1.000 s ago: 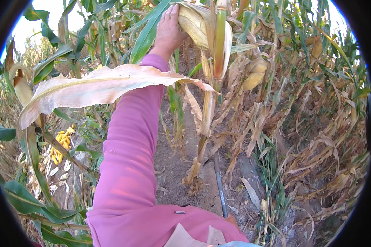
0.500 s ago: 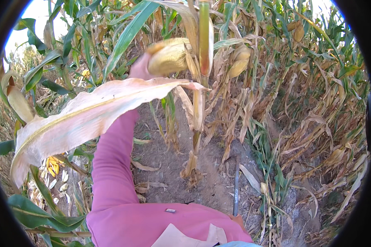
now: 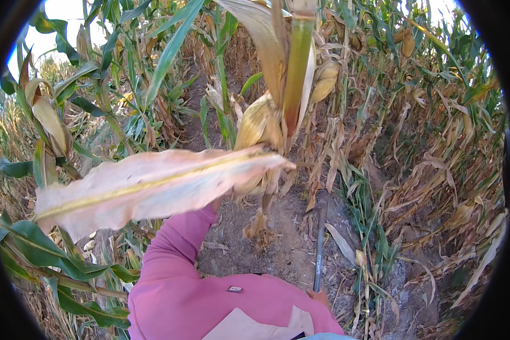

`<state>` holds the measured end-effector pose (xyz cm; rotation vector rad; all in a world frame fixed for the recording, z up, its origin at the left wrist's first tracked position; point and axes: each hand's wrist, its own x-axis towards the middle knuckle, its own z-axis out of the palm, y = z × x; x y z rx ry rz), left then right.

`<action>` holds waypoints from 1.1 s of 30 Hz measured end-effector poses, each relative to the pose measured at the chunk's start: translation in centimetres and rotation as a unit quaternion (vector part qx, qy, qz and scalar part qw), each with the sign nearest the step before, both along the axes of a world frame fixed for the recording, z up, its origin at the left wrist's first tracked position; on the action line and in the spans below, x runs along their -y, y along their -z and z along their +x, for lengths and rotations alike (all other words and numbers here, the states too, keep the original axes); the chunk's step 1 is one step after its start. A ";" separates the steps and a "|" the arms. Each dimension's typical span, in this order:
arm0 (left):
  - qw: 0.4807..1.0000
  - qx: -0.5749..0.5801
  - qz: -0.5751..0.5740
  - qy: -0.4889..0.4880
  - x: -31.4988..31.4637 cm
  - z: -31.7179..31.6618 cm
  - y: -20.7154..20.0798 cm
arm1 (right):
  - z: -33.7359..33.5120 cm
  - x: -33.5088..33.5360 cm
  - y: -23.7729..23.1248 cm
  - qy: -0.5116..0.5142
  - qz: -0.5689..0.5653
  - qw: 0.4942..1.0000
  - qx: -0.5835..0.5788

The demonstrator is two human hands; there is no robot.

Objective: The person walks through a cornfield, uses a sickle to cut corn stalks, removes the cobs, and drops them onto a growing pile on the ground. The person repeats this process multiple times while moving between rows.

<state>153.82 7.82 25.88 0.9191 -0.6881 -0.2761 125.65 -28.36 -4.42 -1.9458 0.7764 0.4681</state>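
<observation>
A maize stalk (image 3: pixel 297 73) stands upright in front of me, green above and dry lower down. On its left side hangs a corn ear (image 3: pixel 259 126) in yellowish husk, its lower part partly covered by a broad pale dry leaf (image 3: pixel 153 187). My left arm reaches up behind that leaf; only a bit of my left hand (image 3: pixel 217 203) shows beside the ear's lower end, its fingers hidden. Low at the right, my right hand (image 3: pixel 320 297) is closed around a long, thin grey-handled tool (image 3: pixel 319 249). The dark far end of this tool is hard to make out.
Another husked ear (image 3: pixel 326 82) hangs behind the stalk, and one more (image 3: pixel 52 126) at the left. Cut green and dry stalks (image 3: pixel 365 226) lie right of the tool. Dense maize rises behind. Bare soil (image 3: pixel 283 232) surrounds the stalk's base.
My left hand has come down and toward me, passing behind the dry leaf. The ear has swung from sideways to hanging down. The stalk's top leans right; my right hand keeps the tool.
</observation>
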 end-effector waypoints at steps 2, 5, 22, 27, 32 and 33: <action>0.996 0.074 -0.013 -0.047 0.7 0.9 -0.9 | -2.5 1.2 -0.1 0.000 -0.040 0.999 0.009; 0.971 0.057 0.128 -0.195 1.1 0.8 -3.2 | -4.9 3.3 0.6 0.036 -0.050 0.998 -0.002; 0.557 0.205 0.504 -0.627 5.7 -3.8 -9.4 | -12.6 8.8 6.1 0.109 0.003 0.994 0.005; 0.508 0.248 0.597 -0.569 2.8 -5.5 -13.3 | -13.3 8.8 7.8 0.118 0.044 0.992 0.010; 0.864 0.042 0.332 -0.377 2.0 -9.3 -11.7 | -14.1 7.9 6.1 0.041 -0.059 0.997 -0.039; 0.856 -0.085 0.267 -0.435 3.2 -10.4 -9.8 | -14.4 7.8 5.9 0.020 -0.046 0.998 -0.041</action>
